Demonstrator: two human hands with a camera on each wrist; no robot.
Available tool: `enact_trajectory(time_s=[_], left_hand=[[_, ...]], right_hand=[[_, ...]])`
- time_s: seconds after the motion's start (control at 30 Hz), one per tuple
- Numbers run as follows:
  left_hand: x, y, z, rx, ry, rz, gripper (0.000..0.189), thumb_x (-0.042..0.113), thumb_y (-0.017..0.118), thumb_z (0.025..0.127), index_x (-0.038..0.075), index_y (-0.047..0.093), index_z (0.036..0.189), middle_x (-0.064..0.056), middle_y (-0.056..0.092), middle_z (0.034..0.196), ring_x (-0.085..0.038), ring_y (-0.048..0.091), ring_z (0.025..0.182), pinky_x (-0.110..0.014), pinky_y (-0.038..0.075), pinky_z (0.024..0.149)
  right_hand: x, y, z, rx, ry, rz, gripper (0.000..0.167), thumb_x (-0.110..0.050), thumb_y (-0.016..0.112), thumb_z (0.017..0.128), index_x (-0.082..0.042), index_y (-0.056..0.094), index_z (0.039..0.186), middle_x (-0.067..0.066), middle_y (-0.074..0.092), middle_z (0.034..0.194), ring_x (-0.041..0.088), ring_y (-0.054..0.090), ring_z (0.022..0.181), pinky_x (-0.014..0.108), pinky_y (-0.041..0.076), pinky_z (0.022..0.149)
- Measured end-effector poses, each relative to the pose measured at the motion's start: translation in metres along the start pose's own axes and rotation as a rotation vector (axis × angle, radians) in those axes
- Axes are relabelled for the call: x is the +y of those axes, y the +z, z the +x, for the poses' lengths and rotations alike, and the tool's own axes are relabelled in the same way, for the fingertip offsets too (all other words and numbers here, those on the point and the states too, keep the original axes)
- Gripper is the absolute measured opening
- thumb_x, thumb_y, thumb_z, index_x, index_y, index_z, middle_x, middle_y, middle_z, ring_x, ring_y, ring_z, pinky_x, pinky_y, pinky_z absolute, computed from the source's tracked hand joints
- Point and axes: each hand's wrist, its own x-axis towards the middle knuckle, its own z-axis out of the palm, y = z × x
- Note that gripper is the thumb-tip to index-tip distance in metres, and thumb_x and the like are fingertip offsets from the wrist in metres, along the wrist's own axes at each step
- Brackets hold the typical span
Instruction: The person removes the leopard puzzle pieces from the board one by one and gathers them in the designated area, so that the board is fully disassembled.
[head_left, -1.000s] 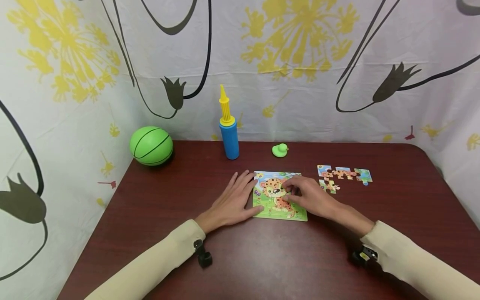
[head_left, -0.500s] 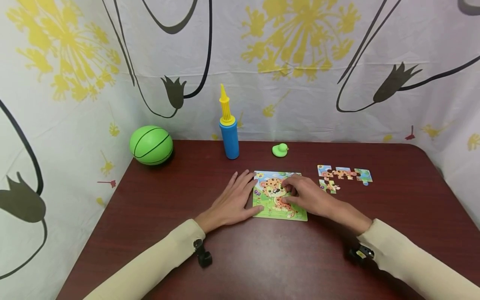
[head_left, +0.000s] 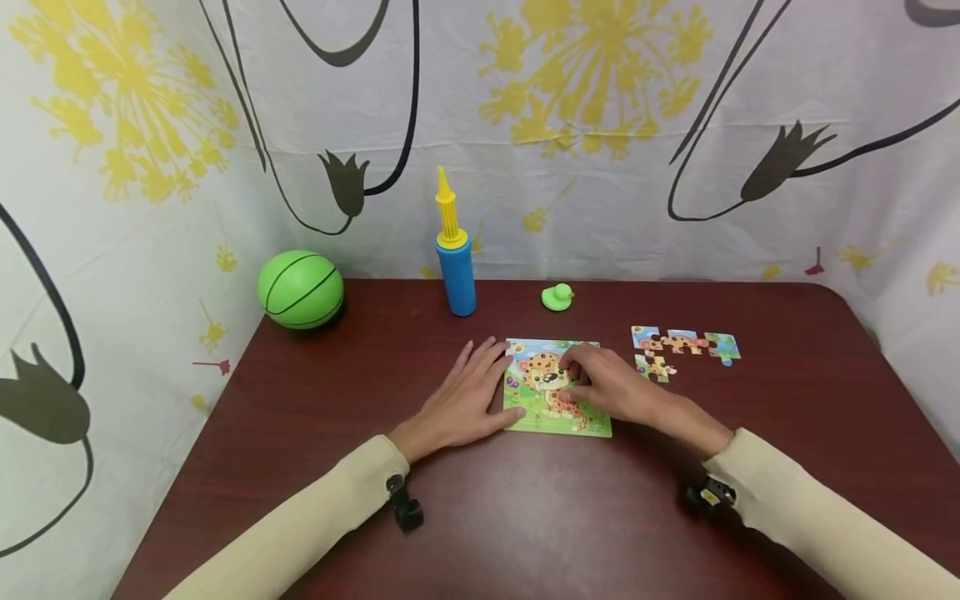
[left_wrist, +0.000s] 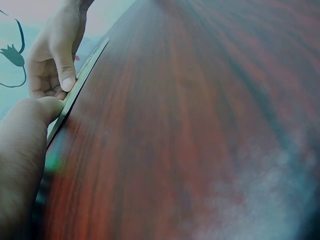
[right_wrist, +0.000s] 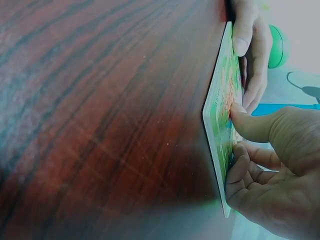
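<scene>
A leopard jigsaw puzzle (head_left: 551, 408) lies flat on the dark wooden table. My left hand (head_left: 468, 400) rests along its left side, fingers fairly straight, with fingertips at the upper left corner and the thumb on the lower left edge. Over the right half of the picture is my right hand (head_left: 611, 383), its thumb and bent fingers down on the puzzle around a piece that the hand mostly hides. In the right wrist view, the thumb (right_wrist: 245, 120) touches the puzzle's face. Several loose puzzle pieces (head_left: 684, 343) lie on the table to the right.
A green rubber duck (head_left: 557, 297) sits behind the puzzle. Farther left stand a blue and yellow hand pump (head_left: 457, 275) and a green ball (head_left: 301, 289). Patterned cloth (head_left: 600, 208) hangs behind the table (head_left: 360, 358).
My right hand stays at the same part of the puzzle, while its wrist shifts slightly left. The left hand keeps its place. The head view moves a little.
</scene>
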Motion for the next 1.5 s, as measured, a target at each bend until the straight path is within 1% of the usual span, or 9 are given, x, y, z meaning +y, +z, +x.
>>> enact_trajectory(time_s=[0.13, 0.3, 0.4, 0.6, 0.73, 0.83, 1.03, 1.23, 1.5], left_hand=[[0.000, 0.002, -0.001, -0.003, -0.003, -0.001, 0.091, 0.066, 0.060, 0.105, 0.005, 0.040, 0.169, -0.012, 0.027, 0.180, -0.031, 0.015, 0.170, -0.055, 0.004, 0.137], [0.000, 0.001, 0.001, -0.003, 0.003, -0.001, 0.091, 0.066, 0.060, 0.105, 0.004, 0.040, 0.169, -0.012, 0.027, 0.180, -0.032, 0.015, 0.170, -0.055, 0.004, 0.137], [-0.001, 0.000, 0.002, -0.010, 0.002, 0.005, 0.091, 0.066, 0.059, 0.105, 0.005, 0.039, 0.170, -0.013, 0.027, 0.180, -0.032, 0.014, 0.170, -0.055, 0.004, 0.137], [-0.004, -0.002, 0.003, -0.003, -0.003, 0.013, 0.092, 0.068, 0.059, 0.104, 0.004, 0.041, 0.169, -0.013, 0.028, 0.179, -0.033, 0.017, 0.169, -0.056, 0.005, 0.137], [-0.005, -0.002, 0.002, -0.003, -0.007, 0.012, 0.092, 0.069, 0.058, 0.104, 0.005, 0.041, 0.168, -0.012, 0.027, 0.179, -0.032, 0.017, 0.169, -0.056, 0.005, 0.137], [-0.006, -0.001, 0.002, -0.009, -0.003, 0.010, 0.092, 0.069, 0.057, 0.105, 0.005, 0.040, 0.169, -0.012, 0.026, 0.180, -0.032, 0.015, 0.169, -0.055, 0.004, 0.137], [-0.004, 0.000, 0.004, -0.010, 0.007, -0.002, 0.091, 0.067, 0.059, 0.105, 0.004, 0.040, 0.169, -0.012, 0.026, 0.180, -0.032, 0.015, 0.169, -0.056, 0.004, 0.137], [-0.004, -0.001, 0.006, -0.011, 0.005, 0.007, 0.091, 0.067, 0.059, 0.105, 0.004, 0.041, 0.168, -0.012, 0.026, 0.179, -0.032, 0.015, 0.169, -0.056, 0.004, 0.137], [-0.004, 0.000, 0.005, -0.019, -0.002, -0.003, 0.092, 0.067, 0.059, 0.105, 0.005, 0.040, 0.169, -0.012, 0.026, 0.180, -0.031, 0.014, 0.170, -0.055, 0.002, 0.137]], right_hand=[[0.000, 0.001, -0.001, 0.002, 0.015, 0.021, 0.031, -0.007, 0.083, 0.099, 0.001, 0.064, 0.123, 0.006, 0.067, 0.100, 0.015, 0.061, 0.087, 0.038, 0.054, 0.075], [0.000, 0.000, -0.001, 0.041, 0.031, 0.030, 0.031, -0.006, 0.086, 0.097, -0.001, 0.064, 0.119, 0.008, 0.066, 0.102, 0.017, 0.063, 0.089, 0.038, 0.056, 0.075], [0.001, 0.000, 0.000, 0.081, 0.031, 0.044, 0.027, -0.004, 0.084, 0.098, -0.002, 0.066, 0.117, 0.007, 0.068, 0.102, 0.018, 0.067, 0.090, 0.037, 0.058, 0.075], [0.003, 0.002, -0.002, 0.173, -0.001, 0.096, 0.010, -0.004, 0.075, 0.105, -0.005, 0.069, 0.113, 0.004, 0.075, 0.098, 0.017, 0.072, 0.088, 0.034, 0.059, 0.073], [0.002, 0.001, -0.005, 0.248, -0.011, 0.124, 0.009, -0.005, 0.076, 0.105, -0.007, 0.071, 0.112, 0.004, 0.076, 0.098, 0.020, 0.072, 0.087, 0.032, 0.057, 0.071], [0.002, -0.002, -0.010, 0.295, 0.005, 0.135, 0.011, -0.005, 0.077, 0.104, -0.008, 0.070, 0.112, 0.004, 0.075, 0.099, 0.021, 0.071, 0.087, 0.030, 0.055, 0.071], [0.008, -0.014, -0.022, 0.345, 0.053, 0.115, 0.011, -0.006, 0.076, 0.105, -0.007, 0.069, 0.114, 0.005, 0.074, 0.101, 0.021, 0.070, 0.091, 0.025, 0.053, 0.074], [0.012, -0.027, -0.035, 0.389, 0.096, 0.091, 0.011, -0.009, 0.076, 0.105, -0.008, 0.070, 0.114, 0.006, 0.075, 0.101, 0.022, 0.069, 0.089, 0.023, 0.049, 0.070], [0.025, -0.041, -0.053, 0.434, 0.132, 0.094, 0.012, -0.008, 0.075, 0.106, -0.007, 0.071, 0.118, 0.008, 0.075, 0.103, 0.027, 0.070, 0.083, 0.021, 0.051, 0.066]])
